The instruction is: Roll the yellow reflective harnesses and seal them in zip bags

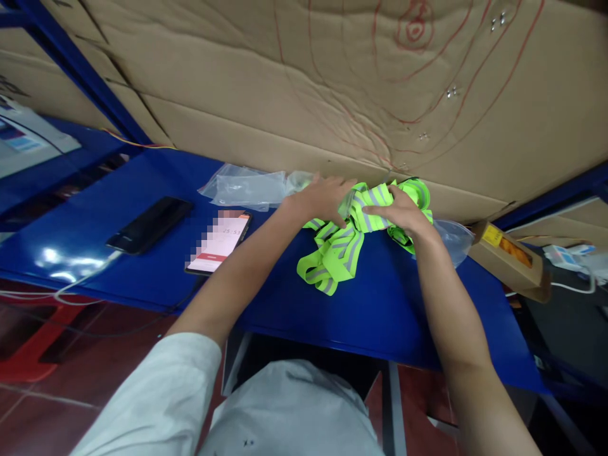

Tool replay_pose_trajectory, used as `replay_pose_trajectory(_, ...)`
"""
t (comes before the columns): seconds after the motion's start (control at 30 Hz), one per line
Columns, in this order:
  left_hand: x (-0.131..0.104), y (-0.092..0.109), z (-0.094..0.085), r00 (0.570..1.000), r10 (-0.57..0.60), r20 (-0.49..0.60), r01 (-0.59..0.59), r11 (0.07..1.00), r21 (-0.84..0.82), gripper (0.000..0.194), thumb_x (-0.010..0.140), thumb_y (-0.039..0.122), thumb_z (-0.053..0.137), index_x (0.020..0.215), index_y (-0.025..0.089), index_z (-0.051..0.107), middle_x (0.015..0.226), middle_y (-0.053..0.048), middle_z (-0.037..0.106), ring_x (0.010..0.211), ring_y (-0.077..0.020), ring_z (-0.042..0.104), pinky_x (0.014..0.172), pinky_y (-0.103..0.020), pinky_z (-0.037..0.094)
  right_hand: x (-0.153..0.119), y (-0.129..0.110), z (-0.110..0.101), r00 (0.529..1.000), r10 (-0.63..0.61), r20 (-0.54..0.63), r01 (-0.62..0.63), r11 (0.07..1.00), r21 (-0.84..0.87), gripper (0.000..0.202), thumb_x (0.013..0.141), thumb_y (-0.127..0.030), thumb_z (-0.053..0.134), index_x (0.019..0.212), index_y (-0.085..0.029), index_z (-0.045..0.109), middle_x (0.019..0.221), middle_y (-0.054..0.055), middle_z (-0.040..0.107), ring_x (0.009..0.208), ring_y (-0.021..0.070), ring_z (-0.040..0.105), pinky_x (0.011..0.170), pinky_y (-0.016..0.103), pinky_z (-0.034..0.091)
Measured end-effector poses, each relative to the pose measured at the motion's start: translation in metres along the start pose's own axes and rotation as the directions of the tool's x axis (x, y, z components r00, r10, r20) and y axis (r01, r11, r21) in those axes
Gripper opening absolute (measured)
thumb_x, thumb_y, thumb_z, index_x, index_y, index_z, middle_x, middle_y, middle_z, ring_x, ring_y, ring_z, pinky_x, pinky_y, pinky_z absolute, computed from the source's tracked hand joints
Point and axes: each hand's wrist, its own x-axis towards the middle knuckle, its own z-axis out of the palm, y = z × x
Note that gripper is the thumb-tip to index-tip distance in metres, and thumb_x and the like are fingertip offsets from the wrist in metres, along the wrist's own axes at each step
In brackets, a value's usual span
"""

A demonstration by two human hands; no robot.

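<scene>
A bundle of neon green reflective straps [339, 250] with grey stripes lies on the blue table, its loops spilling toward the front edge. My left hand [323, 197] curves round the left end of the bundle, fingers pointing right and thumb lower down. Part of that grip is hidden. On the right side, my right hand [403, 212] clasps the straps, with the thumb lying across the top. Clear plastic bags [249, 187] lie flat just left of my left hand. Another clear bag [451, 240] shows beside my right wrist.
A phone with a lit timer screen [221, 240] lies by my left forearm. Further left, a dark device [149, 225] has a white cable attached. An open cardboard box [508, 256] stands at the right. A cardboard panel [237, 82] with red lines rises behind the blue table [294, 316].
</scene>
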Motion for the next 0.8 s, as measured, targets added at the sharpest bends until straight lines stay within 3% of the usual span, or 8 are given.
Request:
replay_pose_trajectory(0.13, 0.004, -0.001, 0.007, 0.995, 0.048, -0.091, -0.045, 0.998, 0.038, 0.103, 0.077, 0.054, 0.085, 0.161, 0.014, 0.041, 0.163, -0.026, 0.043, 0.153, -0.0436, 0.038, 0.128, -0.069, 0.016, -0.005, -0.006, -0.004, 0.998, -0.069, 0.003, 0.069, 0.991, -0.116, 0.075, 0.061, -0.041, 0.093, 0.128, -0.017, 0.068, 0.134, 0.013, 0.070, 0.127, 0.0375, 0.065, 0.113, 0.050, 0.051)
replay_pose_trajectory(0.27, 0.003, -0.002, 0.006, 0.999, 0.043, 0.019, -0.042, 0.997, -0.060, 0.125, 0.071, 0.055, 0.088, 0.170, 0.023, 0.020, 0.176, -0.024, 0.022, 0.164, -0.0456, 0.017, 0.125, -0.079, -0.003, -0.010, -0.011, -0.006, 0.979, -0.195, 0.053, 0.201, 0.971, -0.133, 0.076, 0.060, -0.042, 0.093, 0.129, -0.019, 0.069, 0.132, 0.010, 0.071, 0.125, 0.0364, 0.065, 0.111, 0.049, 0.051)
replay_pose_trajectory(0.33, 0.002, -0.005, 0.002, 0.997, 0.053, 0.052, -0.044, 0.985, -0.167, 0.130, 0.070, 0.056, 0.089, 0.171, 0.027, 0.012, 0.173, -0.022, 0.032, 0.162, -0.0448, 0.024, 0.124, -0.080, -0.006, -0.012, -0.014, -0.007, 0.955, -0.292, 0.047, 0.296, 0.950, -0.104, 0.071, 0.063, -0.044, 0.093, 0.125, -0.020, 0.070, 0.128, 0.007, 0.073, 0.119, 0.0344, 0.067, 0.109, 0.049, 0.051)
replay_pose_trajectory(0.4, -0.002, -0.008, -0.005, 0.997, 0.073, 0.015, -0.066, 0.957, -0.284, 0.131, 0.067, 0.058, 0.090, 0.170, 0.029, 0.014, 0.167, -0.018, 0.045, 0.159, -0.0424, 0.035, 0.129, -0.075, -0.001, -0.017, -0.018, -0.011, 0.907, -0.420, 0.019, 0.420, 0.904, -0.083, 0.062, 0.069, -0.044, 0.090, 0.124, -0.023, 0.070, 0.128, 0.005, 0.074, 0.121, 0.0326, 0.067, 0.111, 0.048, 0.050)
replay_pose_trajectory(0.47, -0.006, -0.010, -0.013, 0.991, 0.122, -0.054, -0.134, 0.897, -0.421, 0.128, 0.066, 0.058, 0.091, 0.168, 0.032, 0.020, 0.167, -0.013, 0.046, 0.158, -0.0369, 0.038, 0.134, -0.062, 0.013, -0.025, -0.025, -0.017, 0.833, -0.554, 0.004, 0.552, 0.829, -0.096, 0.056, 0.076, -0.039, 0.086, 0.128, -0.026, 0.069, 0.134, 0.004, 0.072, 0.127, 0.0310, 0.066, 0.114, 0.046, 0.048)
replay_pose_trajectory(0.57, -0.012, -0.010, -0.023, 0.953, 0.262, -0.151, -0.298, 0.721, -0.626, 0.113, 0.069, 0.053, 0.091, 0.163, 0.034, 0.031, 0.169, -0.005, 0.043, 0.157, -0.0237, 0.042, 0.131, -0.037, 0.034, -0.043, -0.039, -0.030, 0.743, -0.669, 0.003, 0.659, 0.732, -0.172, 0.054, 0.083, -0.031, 0.080, 0.135, -0.029, 0.067, 0.140, 0.003, 0.070, 0.132, 0.0301, 0.065, 0.117, 0.045, 0.048)
replay_pose_trajectory(0.67, -0.017, -0.003, -0.031, 0.911, 0.364, -0.193, -0.383, 0.574, -0.724, 0.093, 0.072, 0.047, 0.090, 0.153, 0.033, 0.046, 0.162, -0.002, 0.052, 0.151, -0.0202, 0.049, 0.125, -0.030, 0.042, -0.063, -0.053, -0.040, 0.706, -0.708, 0.019, 0.688, 0.680, -0.255, 0.054, 0.086, -0.023, 0.074, 0.138, -0.032, 0.066, 0.140, 0.002, 0.070, 0.132, 0.0295, 0.065, 0.115, 0.046, 0.051)
replay_pose_trajectory(0.8, -0.021, 0.009, -0.038, 0.916, 0.326, -0.231, -0.379, 0.524, -0.763, 0.083, 0.071, 0.041, 0.090, 0.146, 0.030, 0.056, 0.158, -0.001, 0.057, 0.152, -0.0229, 0.048, 0.127, -0.032, 0.041, -0.081, -0.061, -0.042, 0.688, -0.726, 0.001, 0.685, 0.648, -0.333, 0.056, 0.087, -0.015, 0.066, 0.140, -0.035, 0.064, 0.141, 0.001, 0.069, 0.133, 0.0291, 0.065, 0.113, 0.047, 0.054)
